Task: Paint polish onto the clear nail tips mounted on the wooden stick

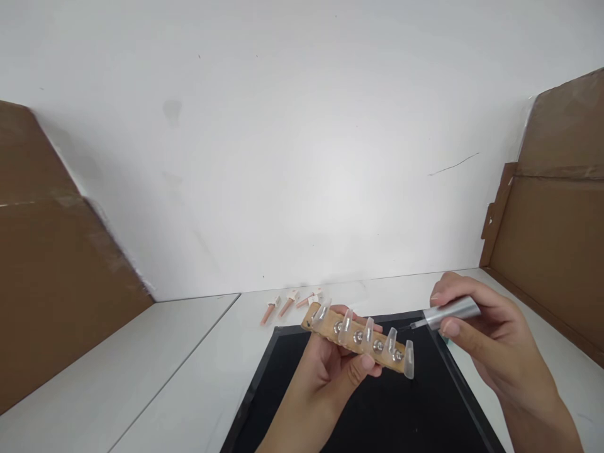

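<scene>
The left hand (330, 368) gripped a wooden strip (358, 340) from below, thumb pressed against its near edge, and held it in the air above a black mat (283, 402). The strip's long axis ran from upper left down to lower right, and five clear nail tips (368, 330) stood along it in a row. The right hand (491, 343) pinched a silver-handled brush (448, 313) between thumb and fingers, its handle pointing right and its thin tip aimed left at the strip's lower right end (seemingly just short of the fourth nail tip, though touch could not be judged). Pink nail tips (287, 305) lay on the table (179, 365) behind.
</scene>
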Available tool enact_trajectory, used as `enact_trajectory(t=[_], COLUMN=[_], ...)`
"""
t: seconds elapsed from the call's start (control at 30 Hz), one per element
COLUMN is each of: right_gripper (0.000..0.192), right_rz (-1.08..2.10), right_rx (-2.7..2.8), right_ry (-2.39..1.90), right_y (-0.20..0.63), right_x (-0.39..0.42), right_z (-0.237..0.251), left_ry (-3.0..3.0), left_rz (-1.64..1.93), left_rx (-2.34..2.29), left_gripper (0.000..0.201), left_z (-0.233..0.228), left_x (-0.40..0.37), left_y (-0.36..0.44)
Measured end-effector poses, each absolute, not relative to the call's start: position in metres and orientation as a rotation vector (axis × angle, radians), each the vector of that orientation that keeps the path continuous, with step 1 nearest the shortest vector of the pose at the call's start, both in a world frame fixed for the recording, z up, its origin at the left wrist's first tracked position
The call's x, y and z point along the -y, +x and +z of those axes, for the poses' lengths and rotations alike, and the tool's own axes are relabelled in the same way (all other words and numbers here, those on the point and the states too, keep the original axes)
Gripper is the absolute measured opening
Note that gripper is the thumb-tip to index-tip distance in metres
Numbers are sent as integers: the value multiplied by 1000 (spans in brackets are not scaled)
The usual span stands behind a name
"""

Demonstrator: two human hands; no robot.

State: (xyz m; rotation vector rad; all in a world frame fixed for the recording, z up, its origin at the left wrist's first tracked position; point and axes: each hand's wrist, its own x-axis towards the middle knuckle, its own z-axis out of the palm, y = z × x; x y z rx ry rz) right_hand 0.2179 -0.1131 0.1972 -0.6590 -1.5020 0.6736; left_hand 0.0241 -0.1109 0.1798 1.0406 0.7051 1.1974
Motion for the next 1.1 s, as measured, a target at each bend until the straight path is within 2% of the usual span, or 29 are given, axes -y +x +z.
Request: enact_trajectory(t=[0.47, 0.83, 1.1], right_gripper=[23, 28, 25], right_rz=[617, 517, 426], right_rx=[1457, 1489, 1483], right_ry=[-815, -762, -803], right_y=[210, 197, 196], right_x=[118, 121, 120], right_z=[202, 213, 214], left_ry=[1065, 1151, 1141], left_rz=[1243, 1227, 1227], left_rx=[-702, -708, -679], left_gripper=[33, 27, 29], left_z=[179, 185, 184], left_x=[113, 113, 117], left_y=[25, 29, 29])
